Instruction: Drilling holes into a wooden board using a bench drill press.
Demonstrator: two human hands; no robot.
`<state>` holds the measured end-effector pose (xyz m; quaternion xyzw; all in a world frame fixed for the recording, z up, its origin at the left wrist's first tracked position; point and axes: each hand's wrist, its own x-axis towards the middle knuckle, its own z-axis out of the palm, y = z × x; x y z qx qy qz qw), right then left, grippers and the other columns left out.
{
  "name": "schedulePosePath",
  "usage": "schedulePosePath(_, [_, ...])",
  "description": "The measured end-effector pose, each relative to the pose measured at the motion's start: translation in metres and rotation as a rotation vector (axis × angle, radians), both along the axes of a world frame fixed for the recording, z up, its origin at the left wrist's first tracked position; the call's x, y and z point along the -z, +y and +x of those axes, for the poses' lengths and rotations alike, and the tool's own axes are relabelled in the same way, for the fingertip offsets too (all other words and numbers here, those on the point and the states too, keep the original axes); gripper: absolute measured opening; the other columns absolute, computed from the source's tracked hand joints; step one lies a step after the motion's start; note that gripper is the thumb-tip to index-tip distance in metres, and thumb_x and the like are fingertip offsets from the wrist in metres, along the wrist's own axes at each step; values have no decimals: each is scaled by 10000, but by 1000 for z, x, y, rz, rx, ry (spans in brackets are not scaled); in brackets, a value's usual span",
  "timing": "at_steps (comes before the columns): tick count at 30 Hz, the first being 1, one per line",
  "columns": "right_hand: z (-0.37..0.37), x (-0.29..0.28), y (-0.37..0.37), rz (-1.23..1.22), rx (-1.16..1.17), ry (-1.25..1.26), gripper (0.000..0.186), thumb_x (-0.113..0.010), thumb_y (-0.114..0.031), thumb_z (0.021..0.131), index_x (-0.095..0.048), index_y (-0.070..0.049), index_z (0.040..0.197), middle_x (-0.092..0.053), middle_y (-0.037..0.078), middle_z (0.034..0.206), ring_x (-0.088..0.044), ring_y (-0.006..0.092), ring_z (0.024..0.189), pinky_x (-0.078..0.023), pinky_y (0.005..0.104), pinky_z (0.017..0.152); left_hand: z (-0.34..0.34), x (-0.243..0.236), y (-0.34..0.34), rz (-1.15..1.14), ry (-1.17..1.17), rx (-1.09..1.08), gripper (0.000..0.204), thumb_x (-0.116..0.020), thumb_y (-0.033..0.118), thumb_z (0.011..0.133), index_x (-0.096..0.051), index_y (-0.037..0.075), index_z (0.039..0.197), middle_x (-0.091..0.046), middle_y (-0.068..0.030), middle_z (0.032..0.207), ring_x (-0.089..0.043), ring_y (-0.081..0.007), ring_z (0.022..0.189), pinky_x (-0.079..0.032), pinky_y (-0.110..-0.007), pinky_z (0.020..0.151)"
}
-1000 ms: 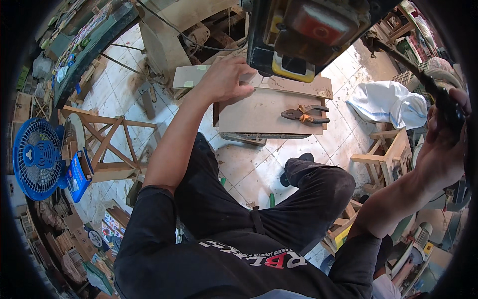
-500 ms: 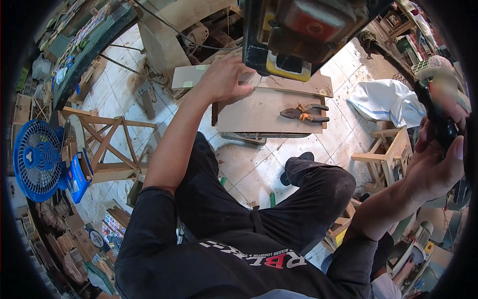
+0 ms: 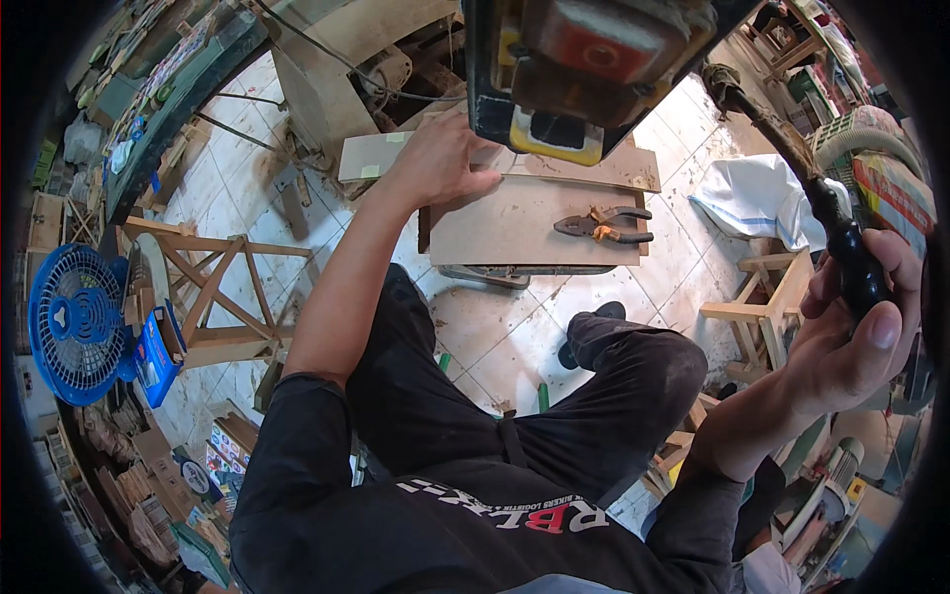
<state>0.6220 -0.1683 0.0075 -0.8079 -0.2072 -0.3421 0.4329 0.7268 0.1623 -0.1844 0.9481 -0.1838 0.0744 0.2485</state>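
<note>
1. Board point(image 3: 594, 170) lies across the far part of the desk point(image 3: 505, 233), its left end reaching out past the desk's edge, and part of it is out of my sight under the dark machine point(image 3: 594, 94) up front!
2. My left grip point(image 3: 445, 163) is down on that board, thumb stretched to the right, right beside the machine. Are those fingers clamped or just laid flat? I can't tell: the fingertips are covered.
3. Over to my right grip point(image 3: 841, 364), and this one is clear: fingers and thumb wrapped round the black handle of the lever point(image 3: 833, 213), whose rod slants up and away to the left.
4. Closer to me on the desk, pliers point(image 3: 599, 226) with orange on their handles, nose to the left, handles spread to the right, apart from both my hands.
5. Out wide on the right, a white sack point(image 3: 747, 193) with blue stripes, and just below it a wooden stool point(image 3: 777, 307).
6. Far left, a blue fan point(image 3: 74, 322), with a blue box point(image 3: 158, 356) close beside it. Below the desk, pale floor tiles point(image 3: 495, 342) scattered with debris!
</note>
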Motion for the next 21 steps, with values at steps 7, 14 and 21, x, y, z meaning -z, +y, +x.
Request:
schedulePosePath(7, [-5,10,6,67,37,-9,710,-621,-619,885,-575,45,1131,-582,151,919,-539,142,581,-417,228,462,2,4,1,-49,-39,26,488,-753,362,710,-731,18,1056,-648,-205,1139,-608,-367,1098,-488,-433,975])
schedulePosePath(14, [-19,36,12,116,108,9,794,-652,-718,822,-561,18,1106,-560,157,969,-546,153,599,-436,232,481,2,7,3,15,17,14,475,-732,374,737,-762,33,1065,-644,-205,1157,-606,-358,1110,-476,-430,988])
schedulePosePath(21, [-25,78,5,-20,-203,11,571,-640,-502,940,-612,41,1116,-535,108,743,-507,170,593,-380,279,512,1,6,3,-12,-15,27,483,-734,383,726,-763,40,1066,-644,-201,1163,-604,-354,1119,-472,-430,986])
